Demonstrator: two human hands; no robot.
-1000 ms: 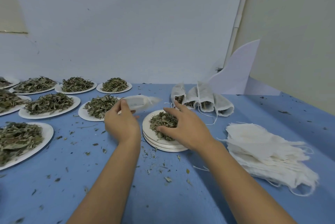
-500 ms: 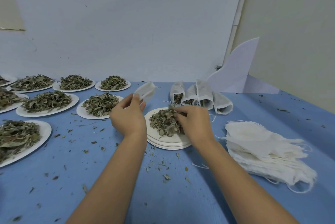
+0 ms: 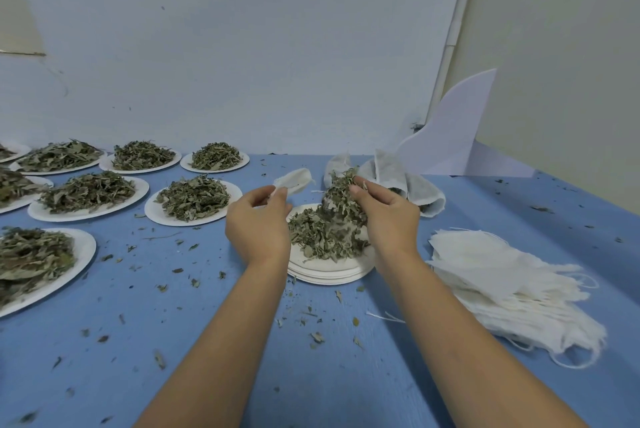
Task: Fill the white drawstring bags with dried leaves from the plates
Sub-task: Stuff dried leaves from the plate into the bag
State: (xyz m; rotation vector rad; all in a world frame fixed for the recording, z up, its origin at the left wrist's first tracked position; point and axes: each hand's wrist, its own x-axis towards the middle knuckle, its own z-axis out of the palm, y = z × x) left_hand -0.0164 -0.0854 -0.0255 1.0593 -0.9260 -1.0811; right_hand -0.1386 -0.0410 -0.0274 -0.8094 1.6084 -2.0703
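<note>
At frame centre, the left hand (image 3: 258,223) has its grip pinched on a small white cloth drawstring bag (image 3: 294,180) above the blue table (image 3: 207,358). Just right of it, the right hand (image 3: 388,216) has its grip closed round a clump of dried green leaves (image 3: 341,192), held over the stack of round white paper plates (image 3: 332,272). A pile of flat white bags (image 3: 502,275) lies at the right.

The bare left forearm (image 3: 221,341) and right forearm (image 3: 460,341) reach forward side by side. The left hand (image 3: 258,223), knuckles up, pinches a small white fabric drawstring bag (image 3: 293,179) at its fingertips. The right hand (image 3: 389,216) curls its fingers round a clump of dried green leaves (image 3: 341,190).
</note>
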